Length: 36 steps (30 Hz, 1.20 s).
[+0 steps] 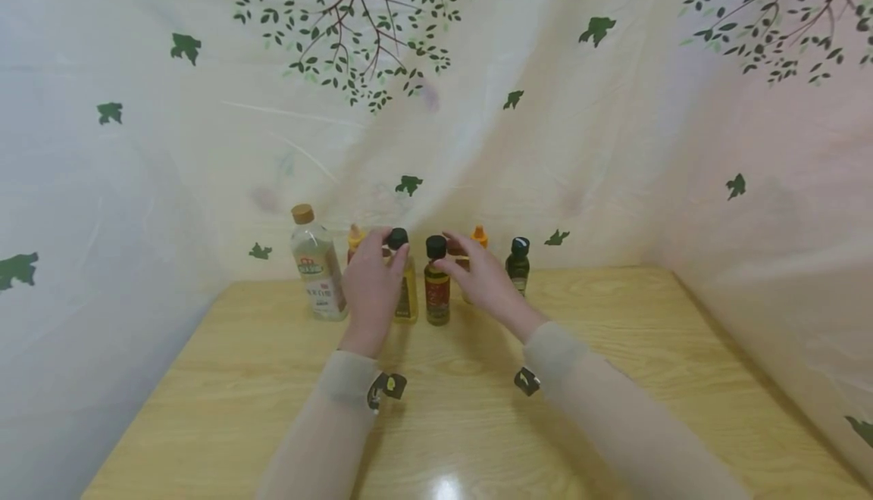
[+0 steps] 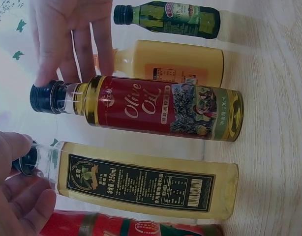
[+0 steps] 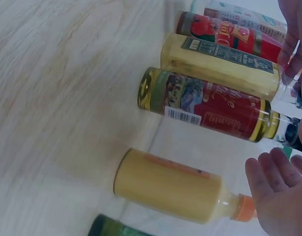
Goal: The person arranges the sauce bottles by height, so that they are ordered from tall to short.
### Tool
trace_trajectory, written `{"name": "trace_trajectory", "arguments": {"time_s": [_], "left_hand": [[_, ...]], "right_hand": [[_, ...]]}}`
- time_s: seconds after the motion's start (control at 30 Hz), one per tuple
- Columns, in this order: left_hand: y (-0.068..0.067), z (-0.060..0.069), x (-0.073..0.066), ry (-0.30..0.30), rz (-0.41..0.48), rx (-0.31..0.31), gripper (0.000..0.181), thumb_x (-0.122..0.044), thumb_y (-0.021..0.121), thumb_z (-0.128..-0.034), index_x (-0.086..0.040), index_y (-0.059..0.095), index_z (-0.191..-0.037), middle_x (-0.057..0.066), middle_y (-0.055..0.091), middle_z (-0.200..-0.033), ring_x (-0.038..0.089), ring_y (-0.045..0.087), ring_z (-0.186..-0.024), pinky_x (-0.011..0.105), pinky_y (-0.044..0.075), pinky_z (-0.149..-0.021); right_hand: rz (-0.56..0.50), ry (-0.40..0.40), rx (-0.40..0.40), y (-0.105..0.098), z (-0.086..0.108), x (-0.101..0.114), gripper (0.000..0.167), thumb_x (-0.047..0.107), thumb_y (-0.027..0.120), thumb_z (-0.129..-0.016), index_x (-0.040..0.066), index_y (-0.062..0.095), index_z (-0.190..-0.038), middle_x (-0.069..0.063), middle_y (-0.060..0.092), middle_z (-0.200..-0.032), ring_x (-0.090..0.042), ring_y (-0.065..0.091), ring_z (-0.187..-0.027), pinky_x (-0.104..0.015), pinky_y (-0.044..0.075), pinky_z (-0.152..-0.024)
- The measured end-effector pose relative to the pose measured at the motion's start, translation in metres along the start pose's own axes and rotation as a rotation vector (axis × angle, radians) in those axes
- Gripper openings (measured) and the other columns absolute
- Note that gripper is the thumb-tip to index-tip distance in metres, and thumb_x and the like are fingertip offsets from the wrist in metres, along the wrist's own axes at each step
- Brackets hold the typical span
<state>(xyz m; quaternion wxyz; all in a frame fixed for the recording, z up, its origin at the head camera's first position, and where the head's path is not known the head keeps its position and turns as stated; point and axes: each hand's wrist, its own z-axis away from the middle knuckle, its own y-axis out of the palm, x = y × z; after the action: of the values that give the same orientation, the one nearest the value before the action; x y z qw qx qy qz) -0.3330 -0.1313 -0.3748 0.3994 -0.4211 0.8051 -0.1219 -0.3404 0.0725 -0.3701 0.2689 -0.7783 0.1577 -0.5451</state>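
Observation:
Several bottles stand in a row on a wooden table. My left hand (image 1: 371, 288) is at the top of a pale yellow oil bottle (image 2: 146, 182) with a dark label, its thumb and curled fingers pinching the black cap (image 2: 27, 160). Right of it stands a red-labelled olive oil bottle (image 2: 141, 108), also black-capped. There my right hand (image 1: 487, 280) has its thumb at the cap, while the other fingers (image 3: 274, 169) stretch out fairly straight behind the neck. Both bottles are upright on the table (image 1: 436, 394).
A large clear bottle (image 1: 317, 273) with a brown cap stands leftmost. Beside it is a red tomato-pictured bottle (image 3: 225, 34), partly behind my left hand. On the right are an orange-capped yellow bottle (image 3: 166, 187) and a dark green bottle (image 1: 518, 265). A leaf-patterned curtain (image 1: 464, 144) hangs behind.

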Motion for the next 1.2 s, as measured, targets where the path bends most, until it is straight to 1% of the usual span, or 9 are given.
{"name": "trace_trajectory", "arguments": {"time_s": [0.1,0.2,0.37,0.5,0.67,0.77,0.97,1.2], "left_hand": [[0.000,0.000,-0.001,-0.002,0.006,-0.006,0.036,-0.027,0.082,-0.1033,-0.009,0.071,-0.132,0.011,0.078,-0.125,0.029,0.076,-0.102,0.051,0.062,-0.083],[0.000,0.001,-0.002,-0.006,0.004,-0.012,0.035,-0.027,0.082,-0.1035,-0.009,0.071,-0.132,0.011,0.078,-0.125,0.028,0.076,-0.101,0.051,0.062,-0.082],[0.000,-0.001,-0.002,-0.010,-0.002,-0.007,0.034,-0.028,0.081,-0.1044,-0.009,0.070,-0.131,0.010,0.078,-0.125,0.028,0.075,-0.101,0.049,0.062,-0.083],[0.000,-0.001,-0.002,-0.011,0.001,-0.014,0.033,-0.026,0.082,-0.1037,-0.009,0.071,-0.130,0.010,0.078,-0.124,0.027,0.075,-0.101,0.049,0.062,-0.082],[-0.001,0.000,-0.002,-0.014,-0.001,-0.003,0.033,-0.028,0.081,-0.1042,-0.010,0.071,-0.130,0.010,0.078,-0.125,0.028,0.076,-0.102,0.049,0.062,-0.083],[-0.001,0.000,-0.003,-0.022,0.002,0.010,0.034,-0.029,0.081,-0.1047,-0.010,0.070,-0.131,0.010,0.078,-0.126,0.028,0.076,-0.103,0.049,0.062,-0.085],[0.000,0.001,-0.003,-0.042,0.003,0.021,0.035,-0.029,0.081,-0.1046,-0.011,0.069,-0.132,0.009,0.077,-0.128,0.027,0.075,-0.104,0.048,0.062,-0.087],[0.000,-0.001,-0.003,-0.036,-0.009,0.016,0.035,-0.029,0.081,-0.1047,-0.011,0.069,-0.132,0.010,0.077,-0.127,0.027,0.075,-0.103,0.048,0.062,-0.086]], "right_hand": [[0.021,-0.026,-0.019,-0.008,0.003,0.001,0.066,0.039,0.069,-0.111,0.019,0.045,-0.169,-0.009,0.059,-0.159,-0.036,0.061,-0.141,-0.053,0.051,-0.117],[0.047,-0.053,-0.046,-0.017,0.005,0.002,0.063,0.037,0.069,-0.111,0.017,0.047,-0.167,-0.008,0.060,-0.157,-0.036,0.061,-0.140,-0.054,0.050,-0.117],[0.082,-0.083,-0.090,-0.034,0.003,0.007,0.063,0.032,0.071,-0.111,0.012,0.048,-0.166,-0.011,0.061,-0.156,-0.037,0.062,-0.138,-0.054,0.050,-0.117],[0.142,-0.085,-0.117,-0.045,0.000,0.008,0.065,0.031,0.072,-0.111,0.009,0.046,-0.166,-0.014,0.060,-0.157,-0.038,0.060,-0.139,-0.055,0.048,-0.118],[0.237,-0.067,-0.155,-0.058,-0.004,0.007,0.066,0.030,0.073,-0.110,0.011,0.046,-0.167,-0.014,0.058,-0.160,-0.040,0.053,-0.147,-0.062,0.041,-0.122],[0.262,-0.060,-0.157,-0.063,-0.008,0.004,0.067,0.030,0.074,-0.109,0.011,0.046,-0.167,-0.015,0.057,-0.160,-0.040,0.051,-0.149,-0.062,0.040,-0.123],[0.310,-0.040,-0.128,-0.068,-0.016,-0.003,0.069,0.032,0.074,-0.109,0.010,0.045,-0.167,-0.015,0.056,-0.161,-0.041,0.049,-0.149,-0.062,0.040,-0.123],[0.316,-0.002,-0.092,-0.069,-0.022,-0.012,0.071,0.034,0.075,-0.109,0.011,0.043,-0.168,-0.015,0.057,-0.162,-0.043,0.048,-0.150,-0.063,0.037,-0.124]]}}
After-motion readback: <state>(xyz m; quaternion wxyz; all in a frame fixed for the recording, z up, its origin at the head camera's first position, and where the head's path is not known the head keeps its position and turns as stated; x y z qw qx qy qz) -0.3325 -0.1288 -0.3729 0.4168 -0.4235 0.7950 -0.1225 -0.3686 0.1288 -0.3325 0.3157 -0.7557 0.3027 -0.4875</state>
